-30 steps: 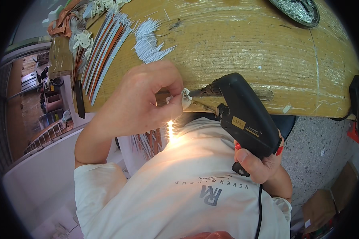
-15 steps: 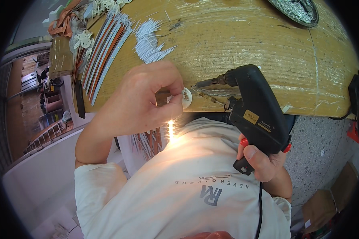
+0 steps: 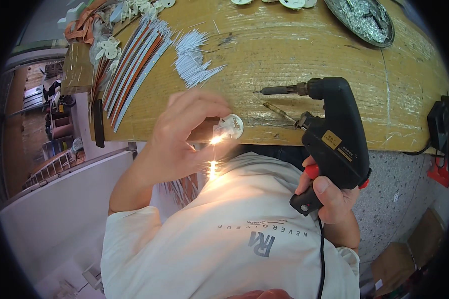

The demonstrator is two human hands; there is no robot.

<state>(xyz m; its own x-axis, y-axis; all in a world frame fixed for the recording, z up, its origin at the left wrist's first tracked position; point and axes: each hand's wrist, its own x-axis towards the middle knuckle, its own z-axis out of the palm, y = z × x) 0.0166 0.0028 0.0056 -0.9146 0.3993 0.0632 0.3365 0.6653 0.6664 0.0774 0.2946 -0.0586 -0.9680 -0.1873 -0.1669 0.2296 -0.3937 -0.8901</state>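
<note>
My left hand (image 3: 184,132), partly blurred, has its thumb and forefinger around a small white round part (image 3: 233,125) with metal-looking spots on its face. Close to the thumb, a row of small bright lights (image 3: 213,169) glows in front of my shirt; how it joins the round part is hidden by glare and fingers. My right hand (image 3: 329,197) grips the handle of a black soldering gun (image 3: 336,124), fingers by its red trigger. The iron's tip points left, with a thin brass-coloured tube below it. A gap separates the tip from the round part.
White thin sticks or wires (image 3: 192,57) lie piled beyond my left hand, beside white and orange strips (image 3: 139,60). A dark dish (image 3: 364,22) of silvery scraps sits at the far right. White discs (image 3: 292,3) lie at the far edge. A black cord (image 3: 323,249) hangs from the gun.
The soldering gun has drawn away to the right from the round part. My left hand has shifted slightly nearer me and turned, and more lights show beside its thumb.
</note>
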